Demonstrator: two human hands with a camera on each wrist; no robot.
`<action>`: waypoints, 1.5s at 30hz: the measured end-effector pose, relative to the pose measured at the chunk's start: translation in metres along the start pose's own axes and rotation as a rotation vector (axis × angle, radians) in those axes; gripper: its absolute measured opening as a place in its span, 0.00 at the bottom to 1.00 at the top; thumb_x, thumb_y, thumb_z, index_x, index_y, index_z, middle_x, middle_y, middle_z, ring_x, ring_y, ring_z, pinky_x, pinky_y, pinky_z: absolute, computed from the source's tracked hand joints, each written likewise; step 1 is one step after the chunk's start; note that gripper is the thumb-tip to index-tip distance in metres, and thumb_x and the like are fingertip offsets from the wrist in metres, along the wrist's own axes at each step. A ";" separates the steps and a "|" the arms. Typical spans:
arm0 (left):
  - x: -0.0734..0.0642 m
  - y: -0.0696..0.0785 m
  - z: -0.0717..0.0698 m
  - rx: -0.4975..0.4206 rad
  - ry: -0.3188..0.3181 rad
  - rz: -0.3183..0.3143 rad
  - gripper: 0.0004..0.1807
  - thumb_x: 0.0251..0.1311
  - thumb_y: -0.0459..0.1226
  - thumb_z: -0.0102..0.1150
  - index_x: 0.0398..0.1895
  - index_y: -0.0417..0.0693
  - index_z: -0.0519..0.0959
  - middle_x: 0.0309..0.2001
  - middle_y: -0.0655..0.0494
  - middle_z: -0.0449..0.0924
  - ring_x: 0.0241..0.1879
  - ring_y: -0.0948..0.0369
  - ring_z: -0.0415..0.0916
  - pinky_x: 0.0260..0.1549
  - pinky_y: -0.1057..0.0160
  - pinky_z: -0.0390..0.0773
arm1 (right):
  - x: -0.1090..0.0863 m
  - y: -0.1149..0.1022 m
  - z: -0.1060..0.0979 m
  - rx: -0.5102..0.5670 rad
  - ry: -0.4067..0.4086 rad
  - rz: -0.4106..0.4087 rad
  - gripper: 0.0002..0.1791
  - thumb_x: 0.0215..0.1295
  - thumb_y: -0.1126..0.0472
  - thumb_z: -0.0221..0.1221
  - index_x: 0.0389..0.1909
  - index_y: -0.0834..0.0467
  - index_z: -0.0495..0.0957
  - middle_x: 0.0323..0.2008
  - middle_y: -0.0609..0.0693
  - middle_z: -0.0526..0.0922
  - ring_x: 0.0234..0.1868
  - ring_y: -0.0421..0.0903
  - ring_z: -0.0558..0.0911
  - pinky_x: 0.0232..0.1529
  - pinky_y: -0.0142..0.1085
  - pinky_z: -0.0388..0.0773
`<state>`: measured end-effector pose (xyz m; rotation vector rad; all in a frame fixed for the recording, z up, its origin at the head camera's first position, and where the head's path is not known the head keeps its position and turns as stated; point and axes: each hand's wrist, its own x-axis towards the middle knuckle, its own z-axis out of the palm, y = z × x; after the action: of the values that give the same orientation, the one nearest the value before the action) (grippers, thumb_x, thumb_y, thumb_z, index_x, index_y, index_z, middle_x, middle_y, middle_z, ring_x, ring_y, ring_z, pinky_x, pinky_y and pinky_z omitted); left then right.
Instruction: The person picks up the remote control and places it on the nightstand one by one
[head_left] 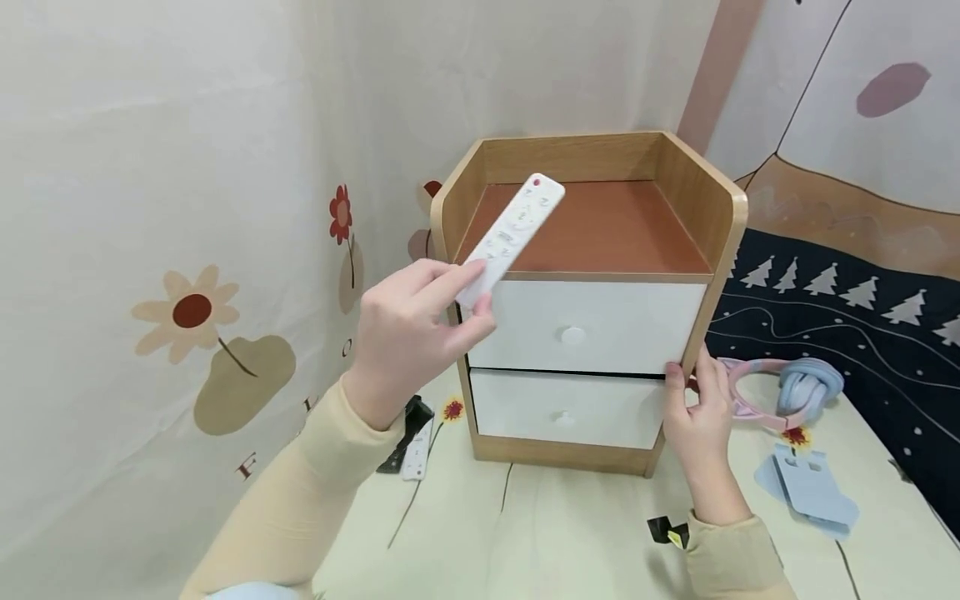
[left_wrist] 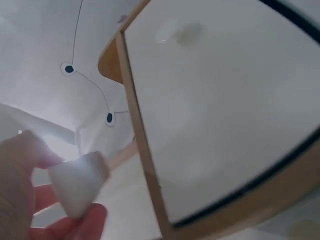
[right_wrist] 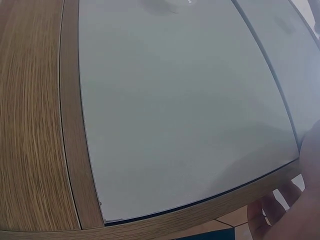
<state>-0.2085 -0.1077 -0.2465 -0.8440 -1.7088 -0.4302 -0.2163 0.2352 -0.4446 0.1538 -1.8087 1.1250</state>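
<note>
My left hand point(head_left: 408, 329) pinches the lower end of a white remote control point(head_left: 517, 229) between thumb and fingers, its button side showing. The remote slants up to the right, overlapping the open top of a small wooden cabinet point(head_left: 570, 158) in the head view. Two white drawers, the upper drawer point(head_left: 615, 325) and the lower drawer point(head_left: 607, 408), sit closed in its front, each with a round knob. With the thumb on the front near the gap between drawers, my right hand point(head_left: 701, 417) grips the cabinet's right edge, its fingers around the side in the right wrist view.
Left of the cabinet lie another white remote point(head_left: 415, 457) and a black object point(head_left: 408, 425). Pink and blue headphones point(head_left: 810, 387) lie to its right, with a light blue holder-like piece point(head_left: 813, 487) nearer. A small black item point(head_left: 660, 529) lies beside the right sleeve.
</note>
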 end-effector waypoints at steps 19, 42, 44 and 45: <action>0.069 0.001 0.049 0.155 -0.520 -0.181 0.24 0.62 0.36 0.57 0.15 0.55 0.55 0.20 0.62 0.47 0.25 0.61 0.47 0.24 0.64 0.47 | 0.000 0.000 0.002 0.006 0.021 -0.030 0.30 0.77 0.67 0.63 0.79 0.60 0.74 0.54 0.72 0.81 0.57 0.21 0.72 0.56 0.11 0.70; 0.090 0.001 0.099 0.126 -0.682 -0.279 0.11 0.67 0.42 0.60 0.26 0.54 0.83 0.24 0.63 0.72 0.28 0.63 0.63 0.26 0.66 0.59 | -0.004 -0.001 0.005 0.003 0.053 -0.006 0.30 0.78 0.65 0.62 0.79 0.59 0.73 0.53 0.73 0.80 0.56 0.21 0.72 0.58 0.11 0.70; 0.093 0.004 0.105 0.114 -0.709 -0.306 0.11 0.70 0.44 0.59 0.39 0.55 0.91 0.33 0.62 0.87 0.31 0.62 0.73 0.27 0.66 0.66 | -0.004 -0.001 0.005 0.001 0.054 -0.008 0.30 0.78 0.65 0.62 0.79 0.60 0.73 0.53 0.73 0.80 0.56 0.21 0.72 0.58 0.11 0.70; 0.094 0.005 0.107 0.107 -0.721 -0.320 0.13 0.72 0.45 0.59 0.46 0.56 0.93 0.39 0.61 0.91 0.33 0.61 0.77 0.29 0.65 0.70 | -0.005 -0.001 0.005 0.002 0.054 -0.009 0.30 0.78 0.65 0.62 0.79 0.60 0.73 0.53 0.73 0.80 0.56 0.21 0.72 0.58 0.11 0.70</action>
<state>-0.2889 -0.0031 -0.1914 -0.6859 -2.5297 -0.2496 -0.2168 0.2296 -0.4483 0.1312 -1.7576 1.1142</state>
